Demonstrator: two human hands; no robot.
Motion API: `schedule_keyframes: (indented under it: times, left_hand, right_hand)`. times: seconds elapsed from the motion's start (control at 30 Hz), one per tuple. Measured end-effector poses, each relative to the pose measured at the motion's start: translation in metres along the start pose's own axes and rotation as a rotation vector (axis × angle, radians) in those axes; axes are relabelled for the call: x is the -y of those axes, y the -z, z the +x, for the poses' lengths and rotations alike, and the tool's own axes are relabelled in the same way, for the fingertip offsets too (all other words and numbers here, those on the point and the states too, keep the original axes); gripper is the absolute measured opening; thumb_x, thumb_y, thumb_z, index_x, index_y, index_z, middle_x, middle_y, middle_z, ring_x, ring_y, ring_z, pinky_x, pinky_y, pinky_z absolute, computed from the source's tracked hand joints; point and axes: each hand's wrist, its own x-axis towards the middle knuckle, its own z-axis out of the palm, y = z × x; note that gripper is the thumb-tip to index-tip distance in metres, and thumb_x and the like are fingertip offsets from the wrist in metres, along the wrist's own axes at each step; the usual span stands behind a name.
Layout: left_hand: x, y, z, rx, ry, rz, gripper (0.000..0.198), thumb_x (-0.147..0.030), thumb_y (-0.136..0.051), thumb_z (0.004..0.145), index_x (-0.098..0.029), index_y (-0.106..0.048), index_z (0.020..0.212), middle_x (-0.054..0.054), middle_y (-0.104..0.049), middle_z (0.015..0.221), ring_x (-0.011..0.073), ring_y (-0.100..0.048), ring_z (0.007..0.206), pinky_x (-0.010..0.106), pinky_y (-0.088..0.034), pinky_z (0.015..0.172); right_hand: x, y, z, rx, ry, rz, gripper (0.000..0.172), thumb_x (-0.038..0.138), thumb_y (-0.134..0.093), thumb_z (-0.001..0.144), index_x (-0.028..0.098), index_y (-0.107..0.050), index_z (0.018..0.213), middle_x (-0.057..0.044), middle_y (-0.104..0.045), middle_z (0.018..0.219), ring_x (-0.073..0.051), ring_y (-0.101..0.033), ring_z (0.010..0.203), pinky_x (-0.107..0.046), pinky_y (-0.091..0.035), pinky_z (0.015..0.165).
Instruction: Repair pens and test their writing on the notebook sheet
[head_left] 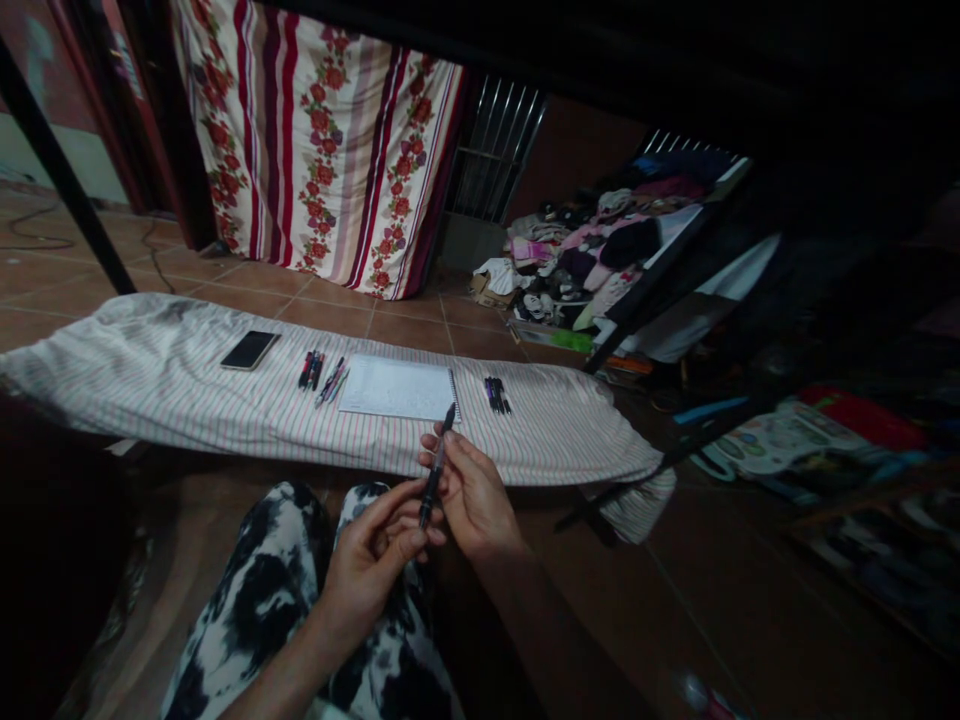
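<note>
A dark pen is held between my two hands, slanting up and to the right above my knees. My left hand pinches its lower end. Higher up, the fingers of my right hand close around the upper part. Beyond the hands lies a spiral notebook, open to a pale page. To its left are a group of pens and another cluster of red and black pens. Several dark pens rest right of the notebook.
The striped cloth covers a long low surface in front of me. A phone lies at its left. Behind hangs a floral curtain. A heap of clothes and dark slanting poles stand at the right.
</note>
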Motion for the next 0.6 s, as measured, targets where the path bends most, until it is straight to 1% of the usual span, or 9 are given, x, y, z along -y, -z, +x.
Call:
schedule_keyframes:
  times: [0.1, 0.2, 0.33, 0.4, 0.5, 0.6]
  left_hand:
    - [-0.004, -0.002, -0.010, -0.036, 0.000, 0.072, 0.041, -0.031, -0.066, 0.071, -0.019, -0.060, 0.110, 0.006, -0.068, 0.087, 0.0176, -0.064, 0.072, 0.024, -0.051, 0.065]
    - [-0.006, -0.002, -0.020, -0.081, 0.006, 0.163, 0.040, -0.032, -0.065, 0.071, -0.021, -0.061, 0.110, 0.005, -0.068, 0.090, 0.0185, -0.064, 0.073, 0.026, -0.052, 0.067]
    - [-0.006, -0.004, -0.028, -0.098, -0.037, 0.242, 0.038, -0.034, -0.066, 0.070, -0.022, -0.064, 0.106, 0.007, -0.067, 0.101, 0.0239, -0.063, 0.087, 0.027, -0.051, 0.074]
    - [-0.006, -0.006, -0.030, -0.093, -0.037, 0.201, 0.038, -0.035, -0.064, 0.072, -0.022, -0.062, 0.107, 0.007, -0.068, 0.096, 0.0230, -0.063, 0.085, 0.028, -0.051, 0.073]
    - [-0.007, -0.010, -0.029, -0.084, -0.017, 0.106, 0.040, -0.036, -0.065, 0.072, -0.022, -0.059, 0.109, 0.004, -0.066, 0.078, 0.0184, -0.062, 0.070, 0.027, -0.052, 0.067]
    - [-0.007, -0.011, -0.026, -0.080, 0.006, 0.084, 0.039, -0.035, -0.067, 0.069, -0.021, -0.060, 0.105, 0.003, -0.064, 0.074, 0.0164, -0.061, 0.068, 0.024, -0.051, 0.065]
  right_hand:
    - [-0.001, -0.006, -0.010, 0.009, 0.007, 0.039, 0.033, 0.031, -0.075, 0.056, 0.017, -0.058, 0.080, 0.001, -0.058, 0.067, -0.007, -0.048, 0.052, -0.015, -0.025, 0.038]
    - [-0.002, -0.008, -0.021, 0.035, 0.036, 0.050, 0.031, 0.032, -0.074, 0.057, 0.017, -0.058, 0.080, 0.001, -0.055, 0.066, -0.007, -0.046, 0.053, -0.015, -0.023, 0.037]
    - [-0.001, -0.008, -0.033, 0.104, 0.078, 0.006, 0.026, 0.034, -0.068, 0.065, 0.018, -0.057, 0.083, 0.002, -0.050, 0.065, -0.005, -0.038, 0.048, -0.017, -0.021, 0.037]
    - [-0.001, -0.008, -0.037, 0.114, 0.100, -0.010, 0.026, 0.036, -0.067, 0.067, 0.018, -0.057, 0.084, 0.003, -0.049, 0.064, -0.005, -0.036, 0.046, -0.017, -0.020, 0.038]
    - [-0.003, -0.006, -0.038, 0.093, 0.115, -0.016, 0.028, 0.037, -0.066, 0.067, 0.018, -0.056, 0.084, 0.001, -0.050, 0.067, -0.007, -0.041, 0.051, -0.018, -0.023, 0.039]
    - [-0.005, -0.005, -0.035, 0.078, 0.128, -0.030, 0.027, 0.038, -0.065, 0.068, 0.019, -0.056, 0.085, 0.001, -0.050, 0.066, -0.008, -0.041, 0.052, -0.018, -0.022, 0.039]
